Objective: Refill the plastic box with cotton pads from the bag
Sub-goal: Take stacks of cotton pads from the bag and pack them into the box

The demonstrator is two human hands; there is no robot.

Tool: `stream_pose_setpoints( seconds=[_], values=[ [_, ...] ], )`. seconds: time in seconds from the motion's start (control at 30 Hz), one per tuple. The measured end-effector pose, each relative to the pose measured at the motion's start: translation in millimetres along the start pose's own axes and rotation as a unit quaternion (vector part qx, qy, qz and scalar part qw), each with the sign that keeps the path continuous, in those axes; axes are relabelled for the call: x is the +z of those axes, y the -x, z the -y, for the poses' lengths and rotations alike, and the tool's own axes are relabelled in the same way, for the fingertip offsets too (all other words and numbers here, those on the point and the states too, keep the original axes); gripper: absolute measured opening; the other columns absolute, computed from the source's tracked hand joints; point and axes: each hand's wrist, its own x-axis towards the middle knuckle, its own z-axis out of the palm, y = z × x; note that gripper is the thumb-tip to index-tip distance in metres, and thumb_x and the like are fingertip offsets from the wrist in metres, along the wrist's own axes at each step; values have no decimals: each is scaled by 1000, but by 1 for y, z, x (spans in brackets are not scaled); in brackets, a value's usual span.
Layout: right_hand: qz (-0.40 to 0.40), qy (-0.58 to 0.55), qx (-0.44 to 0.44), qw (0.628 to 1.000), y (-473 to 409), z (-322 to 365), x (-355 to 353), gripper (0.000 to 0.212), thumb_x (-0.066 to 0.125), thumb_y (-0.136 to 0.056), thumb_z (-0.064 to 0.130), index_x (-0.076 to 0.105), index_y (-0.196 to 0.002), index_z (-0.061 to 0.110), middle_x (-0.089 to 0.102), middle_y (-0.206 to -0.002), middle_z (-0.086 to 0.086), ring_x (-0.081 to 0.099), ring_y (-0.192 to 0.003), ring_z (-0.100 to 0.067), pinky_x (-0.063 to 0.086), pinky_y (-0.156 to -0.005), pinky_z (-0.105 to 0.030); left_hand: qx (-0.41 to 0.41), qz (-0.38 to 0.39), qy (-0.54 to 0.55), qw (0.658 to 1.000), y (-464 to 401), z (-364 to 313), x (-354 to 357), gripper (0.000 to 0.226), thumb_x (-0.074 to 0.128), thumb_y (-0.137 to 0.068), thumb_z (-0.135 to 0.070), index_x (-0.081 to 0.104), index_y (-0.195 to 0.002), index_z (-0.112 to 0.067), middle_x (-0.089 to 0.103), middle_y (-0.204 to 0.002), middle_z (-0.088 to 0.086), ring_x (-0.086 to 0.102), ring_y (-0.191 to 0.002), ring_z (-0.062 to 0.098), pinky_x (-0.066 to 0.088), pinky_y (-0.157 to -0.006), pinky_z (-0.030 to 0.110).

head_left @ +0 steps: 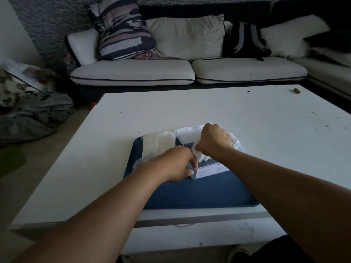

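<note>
Nearest me, a dark blue tray (199, 194) lies on the white counter (247, 114), and both my forearms reach out over it. My left hand (176, 166) is curled, its fingertips pinching the near left corner of the clear plastic box (210, 170), which sits on the tray just past the middle. My right hand (214, 139) is at one o'clock from the left, closed in a fist around a bunch of white cotton pads (201, 156) directly over the open box. The box's clear lid (187, 132) stands open at its far side. At eleven o'clock from my hands, the clear bag (158, 142) lies on the tray's far left corner, just beside the box. Well away at two o'clock, near the counter's far right edge, lies a small brown cylinder (297, 90). Beyond the counter a white sofa (190, 71) carries cushions and a black backpack (245, 40).
</note>
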Motion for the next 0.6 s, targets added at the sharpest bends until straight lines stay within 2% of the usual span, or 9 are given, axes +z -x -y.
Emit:
stream_pose_setpoints(
  seconds=[0.07, 0.2, 0.33, 0.43, 0.47, 0.53, 0.57, 0.6],
  values=[
    [2, 37, -20, 999, 1, -3, 2, 26, 78, -76, 24, 61, -92, 11, 57, -80, -4, 56, -72, -26, 43, -60, -30, 7, 3, 14, 1000, -1, 1, 0, 21, 69, -91, -18, 73, -110, -25, 66, -119, -1, 64, -106, 16, 53, -96, 38],
    [16, 69, -57, 996, 0, -4, 7, 35, 78, -77, 36, 64, -97, 11, 56, -81, -3, 64, -80, -27, 43, -62, -30, 23, -7, 28, 999, -3, 4, 2, 21, 70, -91, -12, 75, -110, -19, 68, -116, -1, 65, -105, 14, 53, -97, 36],
    [32, 0, -50, 998, -8, -5, -7, 52, 82, -70, 55, 57, -84, 12, 61, -79, -3, 62, -74, -24, 49, -60, -31, 15, -12, 63, 998, -2, 8, 3, 21, 69, -91, -10, 76, -107, -21, 71, -113, 0, 67, -104, 14, 55, -96, 37],
    [23, -53, -86, 995, -6, 0, -25, 26, 76, -82, 39, 66, -74, 16, 67, -75, -3, 67, -71, -25, 54, -59, -31, 17, -10, 77, 997, -2, 12, 3, 21, 69, -91, -11, 76, -106, -24, 72, -110, -1, 68, -101, 12, 56, -94, 37],
    [69, -83, -93, 990, -3, 4, -29, 18, 73, -84, 27, 69, -73, 14, 71, -73, -4, 70, -68, -25, 57, -58, -32, 17, -9, 79, 997, -2, 13, 2, 21, 69, -91, -12, 75, -107, -25, 72, -110, -1, 68, -101, 12, 56, -94, 37],
    [236, -125, -69, 961, 6, 12, -31, 9, 69, -84, 7, 75, -82, 2, 77, -78, -12, 76, -71, -26, 63, -65, -32, 18, -9, 72, 997, -1, 12, 1, 22, 69, -92, -14, 74, -111, -24, 71, -114, -1, 67, -104, 12, 55, -96, 38],
    [305, -132, -44, 942, 11, 14, -29, 11, 67, -83, 2, 75, -87, -3, 77, -83, -16, 77, -75, -27, 63, -67, -31, 17, -10, 65, 998, 0, 11, 0, 24, 68, -92, -16, 73, -114, -23, 70, -116, -2, 66, -105, 13, 54, -97, 38],
    [340, -135, -24, 930, 13, 13, -26, 14, 66, -82, 0, 75, -91, -5, 77, -89, -18, 76, -74, -27, 63, -66, -30, 15, -9, 61, 998, 1, 11, 0, 26, 68, -91, -16, 73, -116, -24, 70, -118, -3, 66, -106, 13, 53, -98, 37]
  ],
)
